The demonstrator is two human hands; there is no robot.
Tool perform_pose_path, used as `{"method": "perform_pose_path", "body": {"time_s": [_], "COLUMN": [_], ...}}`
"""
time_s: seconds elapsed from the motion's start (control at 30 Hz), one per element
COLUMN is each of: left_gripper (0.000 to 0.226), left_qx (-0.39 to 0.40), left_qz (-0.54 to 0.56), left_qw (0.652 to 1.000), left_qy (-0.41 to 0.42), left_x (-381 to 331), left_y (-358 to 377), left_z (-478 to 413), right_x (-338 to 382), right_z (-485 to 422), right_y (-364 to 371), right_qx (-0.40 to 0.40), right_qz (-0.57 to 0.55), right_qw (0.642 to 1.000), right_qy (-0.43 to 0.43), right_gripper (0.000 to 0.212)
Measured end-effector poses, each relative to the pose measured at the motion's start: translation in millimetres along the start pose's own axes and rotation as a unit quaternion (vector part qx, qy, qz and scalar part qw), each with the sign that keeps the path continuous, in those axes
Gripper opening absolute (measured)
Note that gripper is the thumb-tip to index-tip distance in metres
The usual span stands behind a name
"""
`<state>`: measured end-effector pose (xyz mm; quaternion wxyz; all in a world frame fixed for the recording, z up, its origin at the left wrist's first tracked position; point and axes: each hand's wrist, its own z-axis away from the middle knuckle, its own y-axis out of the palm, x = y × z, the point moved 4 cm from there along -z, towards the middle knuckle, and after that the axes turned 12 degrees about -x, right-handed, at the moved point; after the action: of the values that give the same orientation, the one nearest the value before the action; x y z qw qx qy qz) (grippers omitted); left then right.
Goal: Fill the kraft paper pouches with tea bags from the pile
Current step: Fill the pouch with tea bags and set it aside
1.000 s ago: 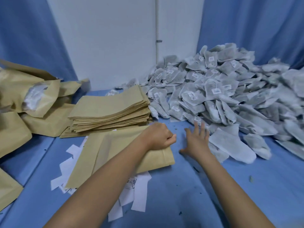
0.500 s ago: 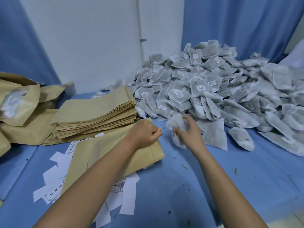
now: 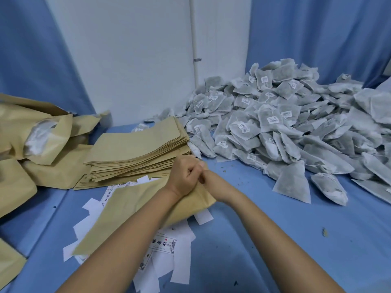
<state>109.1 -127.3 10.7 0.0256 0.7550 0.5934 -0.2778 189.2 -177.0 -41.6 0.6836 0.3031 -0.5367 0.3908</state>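
— On top of the white labels [image 3: 184, 235], what lies nearest?
— One kraft pouch [image 3: 127, 216]; the left hand [image 3: 186, 176] is clenched on its mouth, the right hand [image 3: 215, 185] meets it there, fingers hidden.
— Beyond the pouch?
— The flat pouch stack [image 3: 137, 149], then, far right of the pouch, the tea bag pile [image 3: 275, 123].

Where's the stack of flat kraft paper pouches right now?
Head view, left of centre: the stack lies just beyond the left hand, between bulging filled kraft pouches and the grey tea bag pile.
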Motion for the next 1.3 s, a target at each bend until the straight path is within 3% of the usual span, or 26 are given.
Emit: {"method": "perform_pose_path", "body": {"time_s": [0.07,0.2,0.23,0.27,0.3,0.33,0.37,0.4,0.43,0.5,0.57,0.63,0.73,0.83,0.93,1.0,1.07,1.13,1.2,1.23,1.3], "left_gripper": [0.047,0.045,0.045,0.045,0.046,0.046,0.047,0.048,0.047,0.046,0.045,0.047,0.051,0.052,0.049,0.046,0.044,0.047,0.049,0.049,0.047], "left_qx": [0.038,0.077,0.077,0.072,0.065,0.060,0.058,0.058,0.060,0.066,0.073,0.076,0.075,0.067,0.064,0.064,0.062,0.059,0.063,0.065,0.067], "left_qz": [0.012,-0.054,-0.067,-0.077,-0.087,-0.095,-0.100,-0.103,-0.105,-0.107,-0.109,-0.111,-0.114,-0.119,-0.128,-0.131,-0.132,-0.132,-0.135,-0.136,-0.134], "left_qw": [0.999,0.991,0.991,0.990,0.991,0.991,0.991,0.992,0.992,0.991,0.991,0.990,0.991,0.990,0.990,0.989,0.989,0.989,0.989,0.988,0.989], "left_qy": [0.033,0.093,0.092,0.088,0.083,0.072,0.060,0.049,0.041,0.039,0.041,0.036,0.018,0.017,0.020,0.024,0.024,0.022,0.022,0.023,0.022], "left_x": [-12.8,-13.3,-8.6,-4.8,-2.1,-0.7,-0.1,-0.5,-1.3,-3.9,-5.7,-4.5,-1.2,5.2,8.6,9.0,9.4,9.6,10.0,10.0,9.5], "left_y": [15.9,20.8,17.7,15.1,14.5,16.1,19.6,24.1,28.8,36.6,41.8,44.0,43.0,38.9,36.2,34.1,31.4,29.3,29.1,29.4,29.6], "left_z": [-2.0,-8.3,-10.4,-11.5,-12.6,-13.9,-14.9,-15.3,-15.6,-16.1,-16.7,-17.2,-16.5,-16.1,-16.9,-15.9,-14.3,-13.1,-12.4,-12.3,-12.7], "right_x": [4.4,12.1,18.1,24.7,27.9,25.3,17.7,4.1,-8.9,-28.8,-37.3,-35.1,-27.8,-18.3,1.9,15.9,21.2,15.9,7.8,5.9,5.3], "right_z": [0.3,-4.1,-6.4,-6.8,-6.9,-8.8,-10.5,-13.9,-15.9,-25.3,-35.9,-41.6,-42.2,-29.6,-13.2,-13.7,-29.5,-49.1,-60.6,-61.8,-61.6], "right_y": [13.0,2.2,-8.2,-25.6,-49.4,-78.9,-106.6,-133.0,-153.3,-177.4,-186.9,-192.7,-191.1,-161.5,-148.4,-156.3,-173.6,-183.8,-179.4,-175.2,-167.6], "right_qx": [-0.020,0.018,-0.009,-0.085,-0.202,-0.334,-0.436,-0.471,-0.457,-0.396,-0.367,-0.385,-0.428,-0.414,-0.450,-0.506,-0.535,-0.481,-0.415,-0.407,-0.408], "right_qz": [0.024,0.093,0.110,0.115,0.129,0.200,0.319,0.436,0.501,0.513,0.509,0.523,0.543,0.457,0.344,0.296,0.294,0.254,0.203,0.209,0.281], "right_qw": [0.999,0.995,0.990,0.978,0.948,0.891,0.818,0.759,0.735,0.757,0.775,0.759,0.722,0.763,0.774,0.746,0.750,0.826,0.876,0.874,0.845], "right_qy": [-0.006,-0.037,-0.083,-0.155,-0.208,-0.235,-0.199,-0.110,-0.020,0.085,0.082,0.051,-0.033,-0.192,-0.284,-0.317,-0.254,-0.147,-0.139,-0.161,-0.202], "right_gripper": [0.040,0.031,0.027,0.018,0.010,0.013,0.027,0.044,0.058,0.070,0.068,0.057,0.037,0.012,0.016,0.019,0.027,0.037,0.031,0.026,0.038]}}
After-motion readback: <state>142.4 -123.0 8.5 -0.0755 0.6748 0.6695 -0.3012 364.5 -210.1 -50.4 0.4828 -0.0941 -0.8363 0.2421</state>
